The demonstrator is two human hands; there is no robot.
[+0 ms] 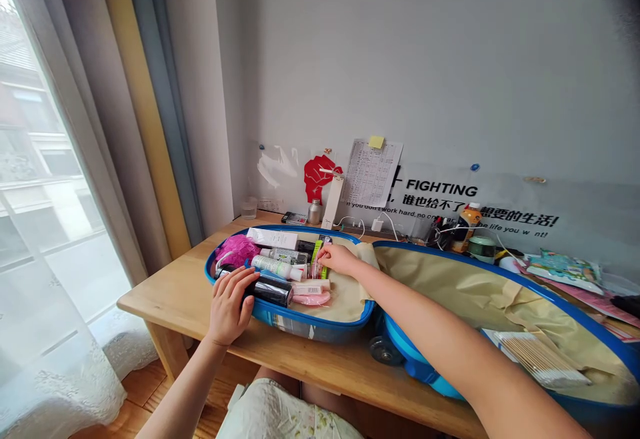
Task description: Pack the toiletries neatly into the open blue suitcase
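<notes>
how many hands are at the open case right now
2. The left hand lies over the black bottle by the near edge of the case; the right hand is at the small packets farther in. No other hand shows.

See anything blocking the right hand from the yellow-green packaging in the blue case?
Nothing visible does: the right hand has its fingers right at the yellow-green packaging. The left hand is off to one side, at the black bottle.
</notes>
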